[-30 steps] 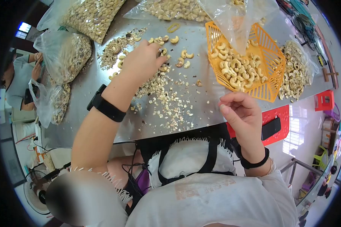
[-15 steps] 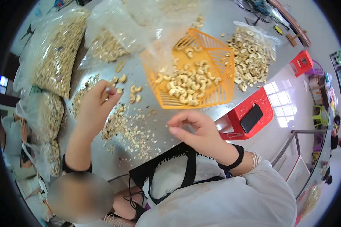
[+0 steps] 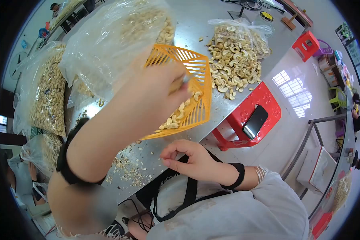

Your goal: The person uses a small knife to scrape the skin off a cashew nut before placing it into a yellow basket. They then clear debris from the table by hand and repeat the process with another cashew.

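Observation:
My left hand [image 3: 164, 86] reaches over the orange slatted plastic basket [image 3: 206, 108], its fingers bent in toward the thumb. What they hold, if anything, I cannot make out. Cashew nuts [image 3: 174, 120] lie in the basket, partly covered by that hand and forearm. Nearer my body, my right hand [image 3: 192, 160] hovers at the metal table's front edge, below the basket and apart from it. Its fingers curl to the thumb, and the space between the tips is hidden. Pale cashew crumbs [image 3: 132, 170] are scattered on the table [image 3: 192, 30] to its left.
A clear bag spilling cashews [image 3: 236, 60] lies right of the basket. Large plastic bags of nuts [image 3: 48, 92] crowd the left and back. A red stool [image 3: 264, 100] bearing a phone [image 3: 255, 122] stands beside the table. Other people appear at the view's edges.
My left hand has gone from the small pile of nuts and crumbs rightward to over the basket. My right hand stays curled near the table edge. The view has shifted.

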